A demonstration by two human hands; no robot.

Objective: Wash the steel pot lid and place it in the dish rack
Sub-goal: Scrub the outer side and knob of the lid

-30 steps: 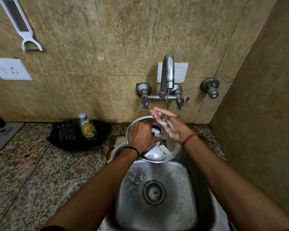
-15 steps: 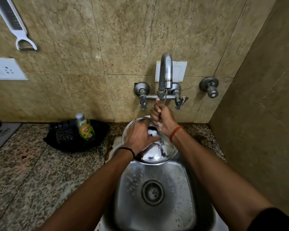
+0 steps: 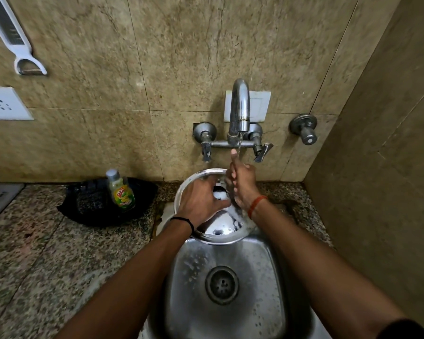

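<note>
The left hand (image 3: 201, 199) keeps its closed grip on the steel pot lid (image 3: 218, 223), tilted over the sink (image 3: 274, 277), while just right of that grip the right hand (image 3: 241, 184), loosely open and holding nothing, has dropped from the tap (image 3: 239, 111) back into the stream, so rinsing likely continues.

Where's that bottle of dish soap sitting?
The dish soap bottle stands upright on the left of the head view, in a black tray on the granite counter against the wall, left of the sink.
</note>
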